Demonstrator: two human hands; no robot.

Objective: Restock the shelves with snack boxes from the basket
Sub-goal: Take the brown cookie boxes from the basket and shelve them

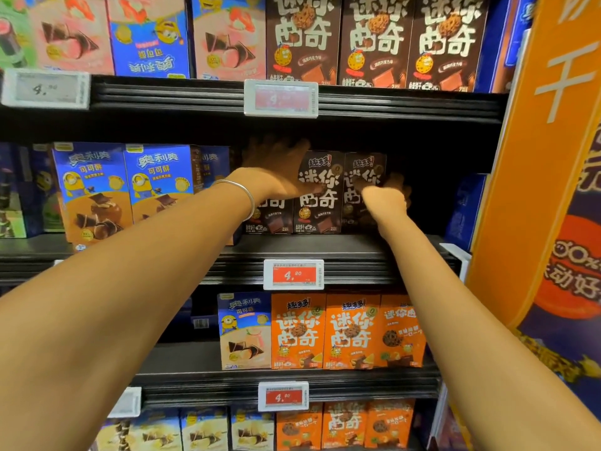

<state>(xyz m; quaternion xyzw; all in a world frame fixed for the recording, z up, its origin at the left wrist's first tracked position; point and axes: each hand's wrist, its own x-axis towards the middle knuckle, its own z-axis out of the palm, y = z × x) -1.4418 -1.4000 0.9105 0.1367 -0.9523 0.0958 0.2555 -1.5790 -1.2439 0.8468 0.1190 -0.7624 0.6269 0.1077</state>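
Three dark brown cookie boxes (317, 193) stand upright in a row on the middle shelf (325, 249), set back from its front edge. My left hand (276, 170) lies on the leftmost box (276, 219), fingers wide, blurred. My right hand (385, 196) grips the rightmost box (364, 167), fingers curled round its right edge. Bracelet (242, 193) on left wrist. Blue boxes (94, 190) stand left; orange boxes (325, 330) one shelf down.

Three dark brown snack boxes (320, 196) stand upright, side by side. The right hand (385, 193) grips the rightmost; the leftmost stands behind the spread left hand (279, 170).
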